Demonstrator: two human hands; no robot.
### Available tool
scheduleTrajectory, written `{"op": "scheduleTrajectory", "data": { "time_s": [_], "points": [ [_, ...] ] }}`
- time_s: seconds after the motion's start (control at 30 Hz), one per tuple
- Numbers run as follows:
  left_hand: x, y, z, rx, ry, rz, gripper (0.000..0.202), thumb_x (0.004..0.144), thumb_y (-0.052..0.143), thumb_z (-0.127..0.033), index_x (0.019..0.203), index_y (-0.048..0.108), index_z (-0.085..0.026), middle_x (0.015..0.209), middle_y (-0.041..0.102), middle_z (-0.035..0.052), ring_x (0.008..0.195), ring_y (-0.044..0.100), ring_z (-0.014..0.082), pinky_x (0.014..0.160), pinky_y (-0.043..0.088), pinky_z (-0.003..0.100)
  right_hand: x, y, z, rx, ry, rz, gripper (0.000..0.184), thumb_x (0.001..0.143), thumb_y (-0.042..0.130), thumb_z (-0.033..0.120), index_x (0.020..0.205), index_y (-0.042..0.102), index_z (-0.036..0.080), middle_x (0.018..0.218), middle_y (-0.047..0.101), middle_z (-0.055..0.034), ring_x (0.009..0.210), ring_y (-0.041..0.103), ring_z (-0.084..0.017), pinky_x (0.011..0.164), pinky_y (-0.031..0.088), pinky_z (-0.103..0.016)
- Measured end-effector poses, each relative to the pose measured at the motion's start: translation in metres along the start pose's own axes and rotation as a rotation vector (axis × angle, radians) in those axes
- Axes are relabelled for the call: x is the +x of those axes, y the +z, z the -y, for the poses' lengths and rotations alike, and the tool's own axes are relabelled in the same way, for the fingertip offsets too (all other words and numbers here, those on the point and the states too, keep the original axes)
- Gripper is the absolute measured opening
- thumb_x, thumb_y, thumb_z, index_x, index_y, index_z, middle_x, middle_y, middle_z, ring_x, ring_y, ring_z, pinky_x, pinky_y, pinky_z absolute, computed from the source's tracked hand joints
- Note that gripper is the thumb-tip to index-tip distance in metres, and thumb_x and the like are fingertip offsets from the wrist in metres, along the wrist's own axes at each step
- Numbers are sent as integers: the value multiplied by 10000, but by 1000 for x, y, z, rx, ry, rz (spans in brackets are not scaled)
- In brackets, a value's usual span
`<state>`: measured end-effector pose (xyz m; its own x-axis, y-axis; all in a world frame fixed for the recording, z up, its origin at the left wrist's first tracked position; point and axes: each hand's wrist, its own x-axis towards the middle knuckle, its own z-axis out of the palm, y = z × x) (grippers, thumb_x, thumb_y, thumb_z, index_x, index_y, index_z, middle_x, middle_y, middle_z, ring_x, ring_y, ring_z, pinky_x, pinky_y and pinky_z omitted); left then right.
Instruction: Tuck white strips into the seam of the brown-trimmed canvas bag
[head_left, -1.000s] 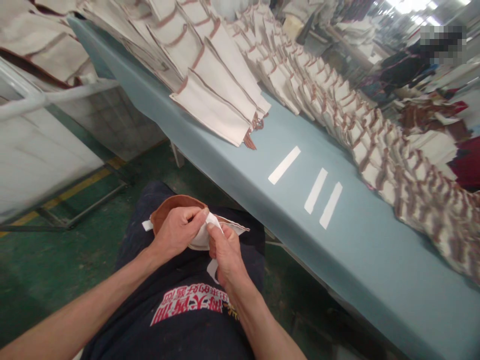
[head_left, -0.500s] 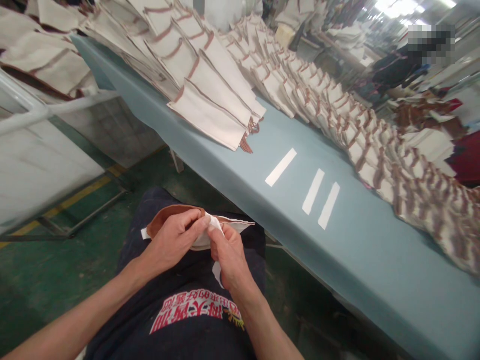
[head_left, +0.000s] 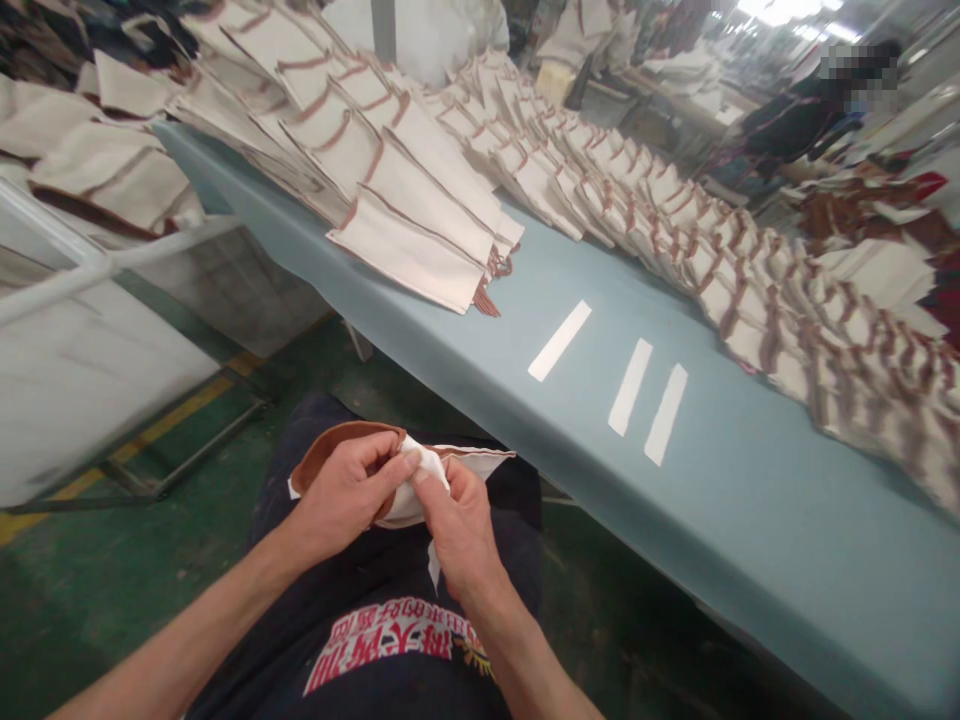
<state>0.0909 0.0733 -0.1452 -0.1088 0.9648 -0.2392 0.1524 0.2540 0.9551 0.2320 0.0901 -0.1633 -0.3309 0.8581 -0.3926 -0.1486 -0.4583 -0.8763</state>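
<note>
Along a blue table (head_left: 712, 500), overlapping canvas pieces (head_left: 405, 240)

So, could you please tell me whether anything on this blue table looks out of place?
Yes, a tangle of loose brown strands trails from the corner of the nearest canvas stack, looking frayed against the neat rows.

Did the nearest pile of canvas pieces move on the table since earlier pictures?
No, the canvas pile keeps its distance from the white tape strip.
</note>
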Motion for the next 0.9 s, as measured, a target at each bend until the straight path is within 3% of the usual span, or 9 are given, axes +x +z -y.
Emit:
{"op": "scheduleTrajectory", "data": {
  "time_s": [0.1, 0.2, 0.43, 0.57, 0.67, 0.8, 0.9],
  "points": [
    [2, 3, 1, -42, -41, -21, 432, 872, 699, -581, 665, 550, -232, 495, 461, -88, 429, 374, 103, 405, 280, 219, 1, 0, 0, -30, -5, -12, 327, 860, 744, 504, 854, 727, 177, 737, 643, 17, 660, 506, -133, 642, 451, -247],
    [4, 11, 7, -87, -82, -73, 467, 808, 773, -609, 670, 581, -207, 587, 535, -53, 524, 445, 113, 459, 352, 209, 2, 1, -4, -59, -6, -41, 309, 848, 723, 491, 813, 687, 186, 727, 615, 24, 650, 484, -133, 617, 429, -251],
    [9, 25, 13, -151, -140, -98, 531, 811, 731, -710, 749, 617, -196, 641, 614, -20, 558, 524, 148, 527, 453, 250, 4, -2, -11, -106, -14, -130, 309, 857, 713, 496, 779, 640, 206, 698, 568, 41, 629, 446, -135, 578, 380, -256],
    [10, 14, 1, -77, -61, -38, 480, 804, 806, -635, 729, 675, -179, 650, 613, -26, 583, 500, 138, 541, 431, 234, 3, -3, -5, -111, -29, -134, 378, 896, 707, 561, 861, 706, 185, 799, 655, -2, 733, 538, -168, 682, 456, -281],
    [7, 1, -8, -4, -3, -6, 445, 873, 757, -601, 751, 725, -175, 662, 629, -14, 597, 522, 154, 558, 451, 247, -1, -1, 0, -136, -52, -106, 389, 918, 704, 564, 924, 747, 178, 818, 683, -13, 754, 557, -181, 725, 477, -303],
    [1, -16, -16, 97, 89, -47, 409, 921, 709, -536, 695, 699, -195, 696, 625, 0, 665, 549, 177, 593, 452, 253, -11, -2, 2, -185, -88, -54, 337, 885, 755, 520, 809, 679, 200, 694, 593, 32, 640, 453, -144, 611, 377, -275],
    [-4, -25, -19, 145, 141, -98, 383, 932, 687, -490, 674, 666, -207, 688, 589, -12, 651, 526, 170, 580, 434, 250, -19, -6, 1, -132, -96, 17, 411, 911, 744, 585, 782, 619, 215, 627, 503, 62, 576, 373, -124, 556, 302, -267]
  ]
}}
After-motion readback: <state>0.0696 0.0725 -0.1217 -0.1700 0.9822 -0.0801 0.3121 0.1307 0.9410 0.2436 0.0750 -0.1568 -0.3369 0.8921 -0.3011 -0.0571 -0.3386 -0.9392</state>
